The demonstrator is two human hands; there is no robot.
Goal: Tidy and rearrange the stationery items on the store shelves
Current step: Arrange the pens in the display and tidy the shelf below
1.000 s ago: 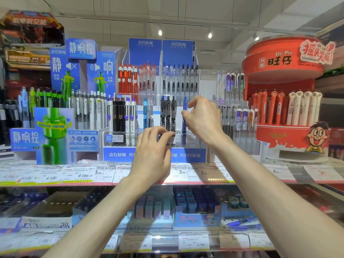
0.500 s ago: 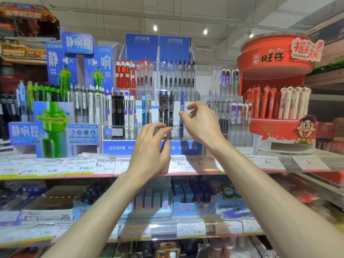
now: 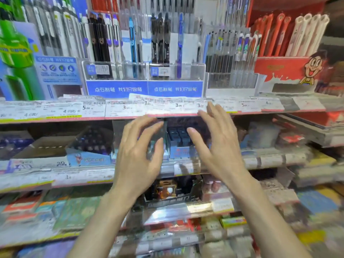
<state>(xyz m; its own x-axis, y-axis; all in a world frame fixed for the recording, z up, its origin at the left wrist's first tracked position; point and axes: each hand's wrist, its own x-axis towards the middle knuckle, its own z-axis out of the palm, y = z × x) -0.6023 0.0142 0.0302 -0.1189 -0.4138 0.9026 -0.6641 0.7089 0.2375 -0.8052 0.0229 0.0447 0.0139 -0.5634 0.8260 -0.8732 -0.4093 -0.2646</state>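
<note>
My left hand [image 3: 138, 155] and my right hand [image 3: 218, 144] hover side by side in front of the second shelf, fingers spread and holding nothing. Between them sits a blue box of small dark erasers [image 3: 178, 140]. Above, on the top shelf, a blue pen display [image 3: 145, 88] holds black pens [image 3: 160, 38] and a single blue pen [image 3: 179, 45] upright in clear slots. The view is blurred by motion.
A red round pen stand [image 3: 283, 69] with red and white pens stands at the right. A green-and-blue pen display [image 3: 16, 58] is at the left. Price tags [image 3: 130, 108] line the shelf edges. Lower shelves hold boxes and packets [image 3: 173, 190].
Both hands have dropped from the pens in the top blue display down to the second shelf and opened. The camera has tilted down and moved closer.
</note>
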